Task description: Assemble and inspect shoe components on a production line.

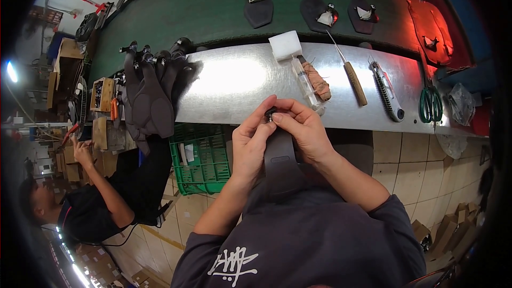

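A dark grey padded strap (281, 162) hangs from my two hands in front of my chest, its wide lower end against my shirt. At its top end a small black fitting (271, 113) sits between my fingertips. My left hand (252, 141) is closed on the strap's top end from the left, thumb near the fitting. From the right, my right hand (306, 132) pinches the same end, thumb pressed beside the fitting. The fingers partly hide the fitting, so its exact form cannot be made out.
The metal bench (224, 82) holds a white block (285, 46), a syringe (304, 82), a wrapped tool (318, 81), an awl (354, 80), a utility knife (386, 90), green-handled scissors (430, 104) and a pile of grey straps (149, 96). Similar pieces lie on the green belt (202, 10). A co-worker (90, 202) is left.
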Demonstrator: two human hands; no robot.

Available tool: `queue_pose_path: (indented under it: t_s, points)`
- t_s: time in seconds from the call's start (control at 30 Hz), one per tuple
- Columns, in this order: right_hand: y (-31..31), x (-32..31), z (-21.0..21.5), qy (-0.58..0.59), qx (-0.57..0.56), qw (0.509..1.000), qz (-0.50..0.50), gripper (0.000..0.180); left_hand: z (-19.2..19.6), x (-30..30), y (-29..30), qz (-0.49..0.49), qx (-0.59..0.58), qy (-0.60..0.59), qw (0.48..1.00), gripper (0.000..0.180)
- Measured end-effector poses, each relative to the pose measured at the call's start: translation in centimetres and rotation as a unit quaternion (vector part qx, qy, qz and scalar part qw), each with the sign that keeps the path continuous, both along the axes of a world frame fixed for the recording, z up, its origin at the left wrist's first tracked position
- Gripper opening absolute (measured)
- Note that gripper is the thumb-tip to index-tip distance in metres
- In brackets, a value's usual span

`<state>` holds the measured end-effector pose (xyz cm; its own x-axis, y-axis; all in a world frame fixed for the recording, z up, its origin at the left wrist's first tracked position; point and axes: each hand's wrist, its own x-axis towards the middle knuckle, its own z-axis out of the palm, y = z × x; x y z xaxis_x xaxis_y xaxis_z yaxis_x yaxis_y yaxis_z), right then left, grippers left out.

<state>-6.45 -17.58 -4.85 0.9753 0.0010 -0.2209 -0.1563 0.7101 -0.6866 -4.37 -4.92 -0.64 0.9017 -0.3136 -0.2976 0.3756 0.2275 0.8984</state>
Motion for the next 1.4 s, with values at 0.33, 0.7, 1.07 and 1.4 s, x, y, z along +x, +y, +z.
queue_pose_path:
  t_s: [0.33, 0.7, 1.07, 1.4]
  points:
    - [0.0, -0.1, 0.7, -0.024, -0.049, 0.998, -0.013, 0.024, -1.2, -0.8, -0.3, 0.005, 0.073, -0.117, 0.990, 0.043]
    - [-1.8, -0.9, 2.5, -0.031, -0.028, 0.997, 0.067, 0.041, -1.5, 1.0, 2.3, 0.014, -0.203, 0.001, 0.979, 0.045]
    - [-2.9, -3.8, 1.3, -0.061, -0.146, 0.961, 0.226, 0.031, -3.1, 3.8, 1.7, 0.053, -0.209, -0.061, 0.975, 0.043]
    - [-12.9, -8.4, 10.5, -0.220, -0.502, 0.836, 0.022, 0.038, 1.2, 6.4, -1.0, -0.002, -0.057, -0.248, 0.967, 0.088]
